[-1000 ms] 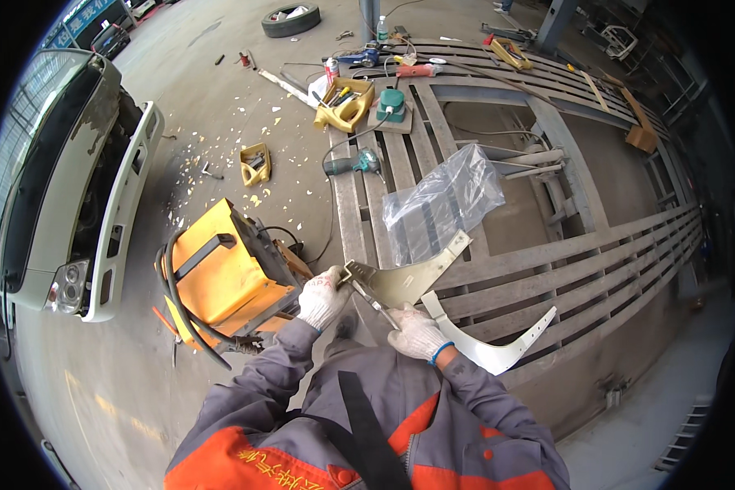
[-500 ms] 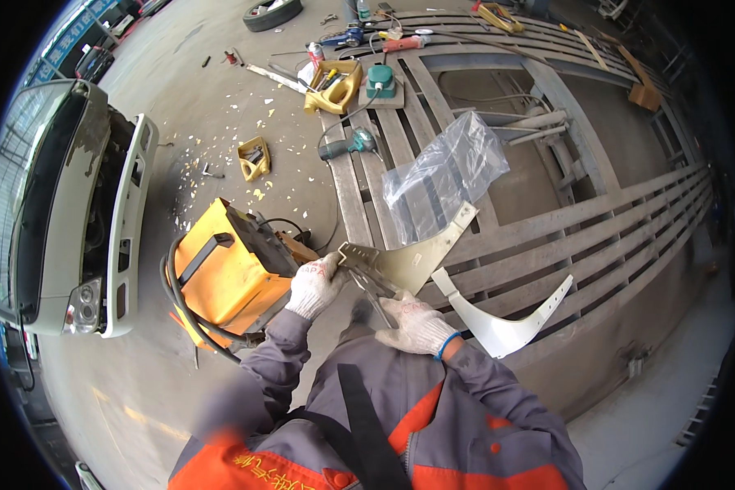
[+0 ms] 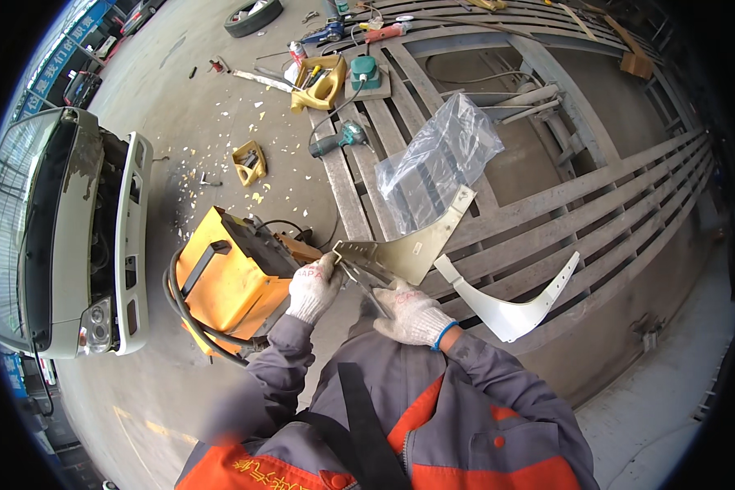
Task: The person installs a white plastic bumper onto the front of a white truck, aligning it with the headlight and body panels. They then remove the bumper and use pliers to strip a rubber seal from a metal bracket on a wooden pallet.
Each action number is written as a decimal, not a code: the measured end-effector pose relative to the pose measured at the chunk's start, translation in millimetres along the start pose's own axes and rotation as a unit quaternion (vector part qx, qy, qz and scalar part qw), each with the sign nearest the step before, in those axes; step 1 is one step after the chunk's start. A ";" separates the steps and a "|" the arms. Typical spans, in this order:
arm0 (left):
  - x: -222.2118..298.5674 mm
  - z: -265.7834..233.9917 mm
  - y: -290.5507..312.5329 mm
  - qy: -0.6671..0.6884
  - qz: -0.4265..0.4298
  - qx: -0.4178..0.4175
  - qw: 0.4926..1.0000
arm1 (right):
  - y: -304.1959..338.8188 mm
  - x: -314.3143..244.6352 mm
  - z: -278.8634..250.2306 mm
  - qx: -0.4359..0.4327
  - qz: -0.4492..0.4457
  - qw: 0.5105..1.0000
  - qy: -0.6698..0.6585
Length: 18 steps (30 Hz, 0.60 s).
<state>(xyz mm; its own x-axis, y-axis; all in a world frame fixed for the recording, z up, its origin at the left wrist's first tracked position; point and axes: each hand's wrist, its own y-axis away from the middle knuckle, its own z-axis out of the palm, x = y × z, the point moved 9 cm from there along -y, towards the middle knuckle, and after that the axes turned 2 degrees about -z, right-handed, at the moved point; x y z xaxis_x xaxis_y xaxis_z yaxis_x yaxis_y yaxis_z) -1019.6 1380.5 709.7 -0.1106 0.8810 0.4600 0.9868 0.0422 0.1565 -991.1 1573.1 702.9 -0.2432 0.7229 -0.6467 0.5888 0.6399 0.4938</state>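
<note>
My left hand [image 3: 314, 287], in a white knit glove, is closed on the narrow end of a curved, dull metal bracket [image 3: 420, 251]. The bracket's wide arm reaches up and right over the slatted metal bench. In my gloved right hand [image 3: 415, 315] is a pair of metal pliers [image 3: 366, 284], its jaws up at the bracket's end beside my left fingers. Whether the jaws grip the metal I cannot tell. To the right, a similar curved bracket [image 3: 510, 317], white and shiny, lies on the bench's near edge.
Clear plastic bags [image 3: 445, 159] lie on the slatted bench [image 3: 355, 192], beyond the bracket. Further off are a teal power tool [image 3: 339, 140], a green sander [image 3: 365, 73] and a yellow tool holder [image 3: 322, 86]. A yellow machine [image 3: 220, 273] with cables stands left, before a vehicle [image 3: 53, 245].
The whole view has shifted slightly. Both hands stay at the bracket's narrow end, and the pliers remain in my right hand.
</note>
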 end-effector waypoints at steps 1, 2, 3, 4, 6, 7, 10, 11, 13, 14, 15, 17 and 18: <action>0.4 0.8 0.3 0.003 0.003 0.003 1.000 | -0.4 0.7 -0.5 0.005 0.000 1.000 -0.003; 0.5 1.6 0.3 0.006 0.006 0.007 1.000 | 0.3 0.8 -1.1 0.006 0.002 1.000 -0.002; -0.9 1.3 1.3 0.007 0.004 0.008 1.000 | 1.7 -2.2 -3.6 0.003 0.001 1.000 -0.001; -2.5 1.3 1.9 0.007 0.003 0.010 1.000 | 2.5 -4.2 -4.9 0.002 0.000 1.000 0.000; -3.9 1.5 3.3 0.008 0.009 0.021 1.000 | 1.0 -2.6 -2.3 0.001 -0.005 1.000 -0.007; -3.8 1.7 4.2 0.009 0.016 0.030 0.999 | 0.7 -1.7 -0.9 0.001 -0.006 1.000 -0.010; -4.5 2.2 5.8 0.007 0.019 0.038 0.999 | 1.1 -1.3 0.1 0.006 -0.006 1.000 -0.009; -5.0 2.7 6.1 0.005 0.017 0.037 0.999 | 1.0 -1.2 0.2 0.003 -0.001 1.000 -0.005; -5.5 4.3 5.4 -0.001 0.003 0.019 1.000 | 1.3 -1.1 -0.1 -0.001 0.009 1.000 0.000; -6.1 5.3 5.2 -0.004 -0.004 0.010 1.000 | 1.1 -1.0 0.6 -0.001 0.007 1.000 0.001; -6.2 5.5 5.2 -0.001 -0.005 0.009 1.000 | 0.7 -0.5 1.3 -0.001 0.005 1.000 0.002; -6.4 5.7 5.3 0.004 -0.006 0.008 1.000 | 0.4 0.2 2.6 -0.001 0.001 1.000 0.004; -5.9 5.2 5.6 0.007 -0.003 0.012 1.000 | 0.2 0.3 3.6 -0.001 -0.001 1.000 0.004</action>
<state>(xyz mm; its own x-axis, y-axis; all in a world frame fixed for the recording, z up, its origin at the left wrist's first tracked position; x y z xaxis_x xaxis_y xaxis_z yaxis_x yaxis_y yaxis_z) -1012.8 1378.0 703.3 -0.1183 0.8740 0.4713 0.9885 0.0588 0.1391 -988.3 1572.5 700.7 -0.2513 0.7233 -0.6432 0.5859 0.6427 0.4937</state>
